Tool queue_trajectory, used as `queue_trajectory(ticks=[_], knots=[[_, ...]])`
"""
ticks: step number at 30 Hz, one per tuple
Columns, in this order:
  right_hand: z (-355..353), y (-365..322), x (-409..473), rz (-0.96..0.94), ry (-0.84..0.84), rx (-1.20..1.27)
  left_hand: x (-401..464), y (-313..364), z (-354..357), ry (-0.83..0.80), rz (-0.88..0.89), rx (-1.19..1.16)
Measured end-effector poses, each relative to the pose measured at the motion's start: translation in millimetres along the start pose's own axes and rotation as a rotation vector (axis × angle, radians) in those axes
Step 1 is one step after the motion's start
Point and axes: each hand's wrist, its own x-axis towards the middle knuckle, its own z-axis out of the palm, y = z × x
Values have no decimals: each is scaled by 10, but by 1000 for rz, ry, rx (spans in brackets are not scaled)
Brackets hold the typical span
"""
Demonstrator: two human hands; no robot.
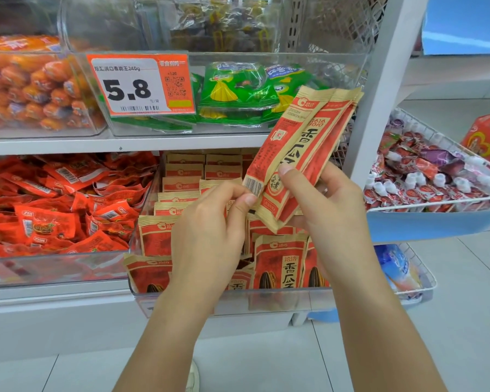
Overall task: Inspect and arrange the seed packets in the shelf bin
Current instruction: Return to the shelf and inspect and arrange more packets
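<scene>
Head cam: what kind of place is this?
Most likely a snack aisle in a shop: an orange price tag reading 5.8 with a barcode, clear plastic shelf bins of red-and-tan paper seed packets, and a white wire basket of pouches.

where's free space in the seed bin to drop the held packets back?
Dark gap in the seed bin mid-front, between front packet and the left hand. Elsewhere packets stand tightly. Both hands hold the raised packets.

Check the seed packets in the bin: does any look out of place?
Mostly neat upright rows in the bin, but near the front some seed packets lean and overlap unevenly. Both hands hold packets above it.
</scene>
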Motion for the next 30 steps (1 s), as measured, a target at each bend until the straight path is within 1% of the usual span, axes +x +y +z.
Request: queue_trajectory(ticks=[5, 7, 10, 12, 15, 18, 20, 22, 24, 26, 30], knots=[[-5, -17, -11, 17, 9, -32, -7, 22, -20, -8, -7, -3], [-20, -46, -11, 40, -34, -13, 3, 37, -46, -4, -11, -44], [-69, -68, 27, 154, -108, 148, 36, 81, -129, -59, -70, -266], [-110, -75, 67, 236, -114, 310, 65, 125, -204, -154, -118, -426], [-162, -45, 96, 317, -158, 454, 86, 132, -265, -283, -184, -575], [-198, -18, 120, 327, -168, 543, 90, 88, -283, -325, -287, -689], [-213, -31, 120, 299, -168, 533, 101, 45, -310, -301, -378, -801], [-216, -42, 108, 256, -177, 485, 124, -2, -369, -287, -428, -878], [-201, -39, 92, 204, -172, 410, 139, -24, -425, -299, -412, -865], [-151, -49, 71, 143, -163, 315, 136, -6, -428, -286, -355, -779], [-39, -48, 74, 1, -170, 172, 120, -14, -378, -128, -165, -475]])
